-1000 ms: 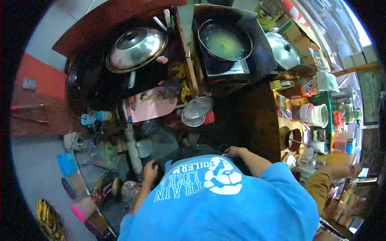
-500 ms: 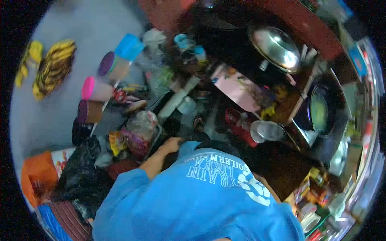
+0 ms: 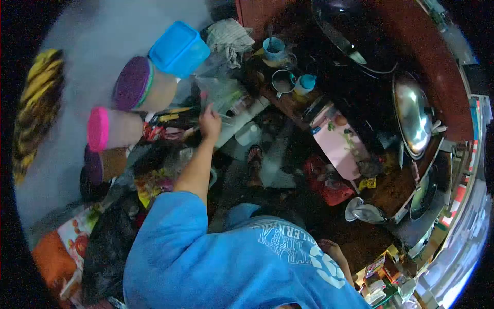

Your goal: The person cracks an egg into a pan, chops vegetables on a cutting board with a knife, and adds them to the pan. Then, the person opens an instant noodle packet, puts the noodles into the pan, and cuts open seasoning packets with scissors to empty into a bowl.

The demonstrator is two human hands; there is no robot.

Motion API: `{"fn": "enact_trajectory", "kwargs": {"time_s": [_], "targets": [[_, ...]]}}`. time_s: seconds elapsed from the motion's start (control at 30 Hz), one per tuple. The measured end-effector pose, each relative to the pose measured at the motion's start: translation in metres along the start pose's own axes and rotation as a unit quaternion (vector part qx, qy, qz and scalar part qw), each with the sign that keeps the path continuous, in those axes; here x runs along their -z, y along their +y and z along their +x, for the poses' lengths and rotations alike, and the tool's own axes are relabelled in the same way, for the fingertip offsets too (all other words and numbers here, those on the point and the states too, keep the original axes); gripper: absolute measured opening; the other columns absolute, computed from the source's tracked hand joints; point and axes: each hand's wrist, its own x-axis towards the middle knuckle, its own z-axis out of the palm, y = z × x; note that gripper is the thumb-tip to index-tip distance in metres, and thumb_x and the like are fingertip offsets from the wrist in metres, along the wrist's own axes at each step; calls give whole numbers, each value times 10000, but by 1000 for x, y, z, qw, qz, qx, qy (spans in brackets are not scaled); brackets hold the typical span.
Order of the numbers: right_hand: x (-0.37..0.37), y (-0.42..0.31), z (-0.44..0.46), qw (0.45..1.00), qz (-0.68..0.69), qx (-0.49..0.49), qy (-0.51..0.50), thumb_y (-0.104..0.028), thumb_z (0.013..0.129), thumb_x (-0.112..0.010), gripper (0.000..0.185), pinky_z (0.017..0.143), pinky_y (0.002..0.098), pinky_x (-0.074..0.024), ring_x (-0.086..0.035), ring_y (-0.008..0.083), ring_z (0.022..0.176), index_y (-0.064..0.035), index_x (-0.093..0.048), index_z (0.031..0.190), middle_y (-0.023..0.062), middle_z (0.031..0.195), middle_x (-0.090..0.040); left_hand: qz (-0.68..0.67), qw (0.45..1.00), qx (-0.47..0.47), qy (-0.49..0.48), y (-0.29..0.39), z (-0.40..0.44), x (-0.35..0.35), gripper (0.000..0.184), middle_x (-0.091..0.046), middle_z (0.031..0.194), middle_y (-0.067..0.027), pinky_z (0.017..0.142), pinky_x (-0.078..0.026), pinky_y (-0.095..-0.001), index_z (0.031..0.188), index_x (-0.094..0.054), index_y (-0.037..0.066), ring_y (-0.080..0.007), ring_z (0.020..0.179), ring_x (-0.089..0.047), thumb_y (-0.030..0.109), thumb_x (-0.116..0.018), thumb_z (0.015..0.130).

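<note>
My left hand (image 3: 210,124) reaches forward with its fingers curled at the near edge of a clear plastic bag (image 3: 222,88). The bag has something green inside, and a small pink bit shows beside it. Motion and dim light blur the fingertips. Down at my right side, by the blue shirt, my right hand (image 3: 329,248) is partly in view; its fingers are not clear. Left of the bag are a blue-lidded container (image 3: 180,49), a purple-lidded tub (image 3: 135,82) and a pink-lidded tub (image 3: 99,129).
Bananas (image 3: 41,108) lie far left. A pink cutting board (image 3: 339,144) holds vegetable pieces, with a red plastic bag (image 3: 329,188) below it. Ahead stand a mug (image 3: 283,82) and a blue cup (image 3: 274,47). At right are a shiny metal lid (image 3: 411,116) and a dark pan (image 3: 424,195).
My left hand has moved from low beside my body, forward and up to the clear plastic bag. The camera view has shifted, so the cutting board and metal lid appear farther right.
</note>
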Motion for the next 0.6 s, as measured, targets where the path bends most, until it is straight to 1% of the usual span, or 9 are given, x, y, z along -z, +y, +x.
{"fn": "enact_trajectory", "kwargs": {"time_s": [0.07, 0.13, 0.17, 0.3, 0.33, 0.4, 0.5, 0.53, 0.6], "targets": [[-20, -63, 2, 993, 83, -73, 36, -162, 931, -615, 342, 801, 341, -524, -635, 180, 923, -8, -602, 1236, 55, 1014, -668, -74, 996, 55, -7, 37, 25, 21, 422, -662, 936, -175, 808, -492, -468, 1283, -581, 47, -359, 911, -629, 99, -623, 867], [-35, -86, 10, 970, 176, -130, 103, -90, 921, -598, 349, 830, 288, -526, -639, 187, 887, 0, -585, 1257, 69, 1057, -672, -70, 995, 74, 14, 14, 49, -11, 432, -645, 921, -158, 819, -484, -454, 1291, -575, 49, -333, 925, -608, 88, -619, 863], [-38, -77, 15, 973, 187, -72, 115, -188, 952, -614, 313, 666, 278, -474, -569, 120, 798, -23, -615, 1218, 30, 949, -646, -66, 992, 92, 47, -2, 59, -29, 443, -628, 906, -141, 830, -476, -441, 1299, -569, 50, -307, 938, -587, 77, -615, 859], [-64, -115, 24, 965, 135, -165, 155, -113, 952, -585, 343, 798, 338, -513, -619, 184, 914, -24, -572, 1283, 61, 1042, -658, -130, 988, 38, -78, -90, 92, -103, 465, -637, 992, -142, 857, -469, -420, 1331, -527, 46, -286, 1006, -569, 53, -587, 869], [-66, -104, 23, 970, 125, -146, 150, -123, 948, -599, 344, 807, 341, -509, -615, 185, 925, -35, -581, 1280, 56, 1048, -657, -67, 994, -66, -65, -112, 100, -122, 405, -635, 1024, -138, 852, -469, -413, 1280, -561, 31, -266, 1013, -567, 66, -585, 878], [-74, -89, 19, 972, 122, -129, 154, -133, 945, -613, 344, 815, 344, -504, -612, 186, 937, -45, -589, 1276, 51, 1054, -655, -9, 983, -175, -55, -133, 112, -149, 349, -632, 1056, -135, 847, -470, -406, 1229, -594, 15, -245, 1019, -564, 80, -583, 886], [-87, -69, 15, 975, 43, -117, 186, -188, 925, -639, 319, 822, 334, -505, -614, 177, 912, -24, -633, 1198, 67, 1001, -678, 222, 946, -235, 32, -147, 127, -178, 173, -662, 974, -129, 836, -471, -405, 941, -697, 10, -244, 942, -598, 118, -573, 887], [-88, -58, 13, 974, -14, -114, 195, -175, 920, -635, 316, 852, 337, -504, -628, 198, 953, -17, -632, 1194, 89, 1037, -687, 436, 866, -233, -75, -150, 128, -185, 176, -676, 925, -131, 814, -484, -417, 852, -697, 19, -259, 909, -624, 132, -567, 886], [-95, -49, 5, 970, -68, -114, 204, -162, 916, -630, 313, 883, 340, -503, -643, 219, 993, -10, -631, 1190, 112, 1073, -696, 622, 729, -222, -177, -136, 120, -179, 218, -690, 875, -134, 792, -497, -429, 762, -698, 28, -274, 876, -649, 146, -562, 885]]}}
